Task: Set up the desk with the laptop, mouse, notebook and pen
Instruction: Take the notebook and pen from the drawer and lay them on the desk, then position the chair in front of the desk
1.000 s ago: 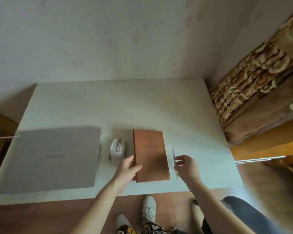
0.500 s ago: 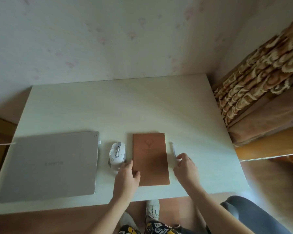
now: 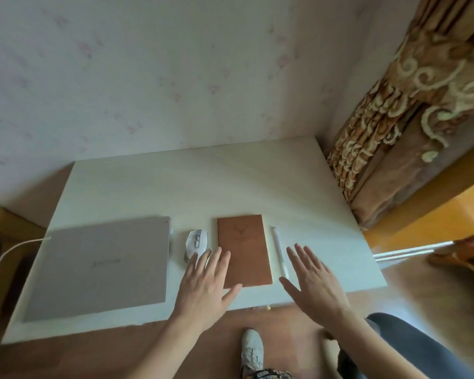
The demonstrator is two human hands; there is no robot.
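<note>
A closed silver laptop [image 3: 99,265] lies at the left of the white desk [image 3: 230,181]. To its right sit a white mouse [image 3: 195,243], a brown notebook [image 3: 244,248] and a white pen [image 3: 280,251], side by side. My left hand [image 3: 207,284] hovers open with fingers spread over the near left corner of the notebook and the mouse's near end. On the other side, my right hand [image 3: 312,280] is spread open just right of the pen. Neither hand holds anything.
A white cable [image 3: 11,248] runs from the laptop's left edge off the desk. A patterned brown curtain [image 3: 394,132] hangs at the right, beside the desk's far right corner. A wall stands behind the desk. My shoe [image 3: 252,348] shows below the near edge.
My left hand has let go of the notebook and my right hand has let go of the pen. Both hands have lifted and spread open. The camera view has tilted up.
</note>
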